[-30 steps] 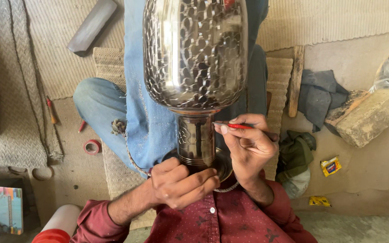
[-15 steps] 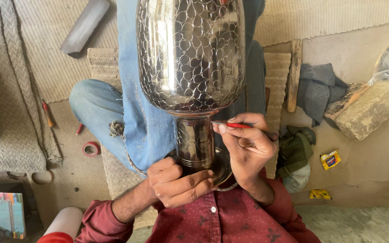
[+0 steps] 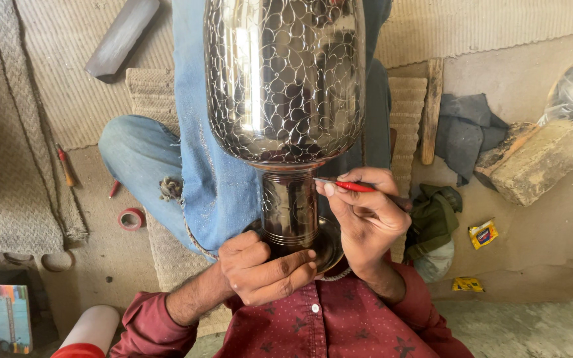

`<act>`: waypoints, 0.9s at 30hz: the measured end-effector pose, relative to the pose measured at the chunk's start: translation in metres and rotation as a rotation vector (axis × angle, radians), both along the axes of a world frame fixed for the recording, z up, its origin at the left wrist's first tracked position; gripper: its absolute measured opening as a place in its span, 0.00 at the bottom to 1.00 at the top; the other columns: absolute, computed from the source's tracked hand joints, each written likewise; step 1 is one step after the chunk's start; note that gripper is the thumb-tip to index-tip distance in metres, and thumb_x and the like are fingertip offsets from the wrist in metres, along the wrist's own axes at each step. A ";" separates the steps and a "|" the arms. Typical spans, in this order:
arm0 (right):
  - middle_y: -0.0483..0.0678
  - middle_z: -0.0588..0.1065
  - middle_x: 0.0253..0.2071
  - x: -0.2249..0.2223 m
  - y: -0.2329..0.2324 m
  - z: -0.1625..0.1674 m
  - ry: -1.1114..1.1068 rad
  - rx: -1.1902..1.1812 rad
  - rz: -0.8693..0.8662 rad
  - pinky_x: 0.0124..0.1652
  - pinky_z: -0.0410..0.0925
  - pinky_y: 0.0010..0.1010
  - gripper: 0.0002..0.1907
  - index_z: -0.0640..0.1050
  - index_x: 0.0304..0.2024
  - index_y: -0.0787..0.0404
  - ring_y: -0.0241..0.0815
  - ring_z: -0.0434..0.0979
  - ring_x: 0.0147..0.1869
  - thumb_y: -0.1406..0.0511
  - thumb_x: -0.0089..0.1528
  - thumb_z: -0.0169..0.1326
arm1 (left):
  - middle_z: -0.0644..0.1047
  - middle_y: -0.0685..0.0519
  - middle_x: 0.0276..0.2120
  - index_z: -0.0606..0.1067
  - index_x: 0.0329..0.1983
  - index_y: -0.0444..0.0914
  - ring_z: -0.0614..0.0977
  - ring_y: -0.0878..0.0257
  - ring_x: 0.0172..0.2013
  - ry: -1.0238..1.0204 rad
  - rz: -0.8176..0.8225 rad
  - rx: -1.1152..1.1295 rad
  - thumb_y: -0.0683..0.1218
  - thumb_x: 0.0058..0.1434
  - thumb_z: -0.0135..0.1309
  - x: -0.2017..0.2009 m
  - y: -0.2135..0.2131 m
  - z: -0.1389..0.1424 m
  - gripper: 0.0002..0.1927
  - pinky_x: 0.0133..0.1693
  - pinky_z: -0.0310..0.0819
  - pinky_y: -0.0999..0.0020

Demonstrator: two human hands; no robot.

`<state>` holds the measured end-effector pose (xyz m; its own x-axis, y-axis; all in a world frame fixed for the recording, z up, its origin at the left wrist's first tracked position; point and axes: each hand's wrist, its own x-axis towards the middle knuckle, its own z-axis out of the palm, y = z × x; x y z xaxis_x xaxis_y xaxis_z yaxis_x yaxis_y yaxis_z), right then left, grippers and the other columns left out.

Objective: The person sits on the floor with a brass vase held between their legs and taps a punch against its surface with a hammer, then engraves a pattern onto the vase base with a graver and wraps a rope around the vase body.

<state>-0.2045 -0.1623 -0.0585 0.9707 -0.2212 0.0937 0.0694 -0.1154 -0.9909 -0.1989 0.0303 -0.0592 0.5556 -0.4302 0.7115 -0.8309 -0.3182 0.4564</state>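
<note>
A large shiny metal vase (image 3: 285,79) with a scale-like engraved pattern lies across my lap, its neck and round base pointing toward me. My left hand (image 3: 263,266) grips the base rim and neck from below. My right hand (image 3: 366,215) holds a thin red engraving tool (image 3: 346,185), whose tip touches the right side of the vase's neck (image 3: 290,205). I sit cross-legged in blue jeans and a maroon shirt.
A grey stone bar (image 3: 122,38) lies at the upper left on woven matting. A red tape roll (image 3: 130,218) and a small tool (image 3: 65,166) lie left. At right are a wooden stick (image 3: 431,109), dark cloths (image 3: 467,129), a stone block (image 3: 535,159) and yellow wrappers (image 3: 483,233).
The view has shifted slightly; the vase sits a bit more to the left in the picture. Both hands keep their hold, the tool tip staying at the neck.
</note>
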 end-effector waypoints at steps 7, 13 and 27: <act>0.50 0.76 0.48 0.002 -0.003 0.005 -0.055 -0.224 0.004 0.43 0.79 0.23 0.12 0.79 0.39 0.63 0.36 0.81 0.43 0.81 0.60 0.65 | 0.84 0.64 0.39 0.81 0.40 0.45 0.64 0.76 0.23 0.002 0.003 -0.011 0.46 0.63 0.68 0.000 -0.001 0.000 0.06 0.25 0.53 0.77; 0.50 0.76 0.48 0.000 -0.005 0.006 -0.079 -0.302 0.003 0.40 0.75 0.21 0.13 0.79 0.39 0.62 0.36 0.79 0.45 0.81 0.58 0.66 | 0.84 0.63 0.40 0.82 0.41 0.44 0.65 0.75 0.24 0.000 -0.029 0.010 0.46 0.64 0.67 0.001 0.001 0.001 0.06 0.26 0.54 0.77; 0.52 0.75 0.47 0.004 -0.007 0.018 -0.161 -0.354 0.117 0.48 0.83 0.33 0.13 0.78 0.37 0.64 0.43 0.82 0.48 0.81 0.57 0.66 | 0.83 0.63 0.41 0.81 0.41 0.44 0.65 0.75 0.23 -0.012 -0.018 -0.001 0.46 0.63 0.68 0.002 -0.001 0.000 0.06 0.26 0.55 0.77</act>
<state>-0.2003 -0.1691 -0.0405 0.9542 -0.0368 0.2969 0.2531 -0.4300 -0.8666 -0.1972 0.0297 -0.0594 0.5390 -0.4393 0.7186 -0.8420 -0.3025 0.4466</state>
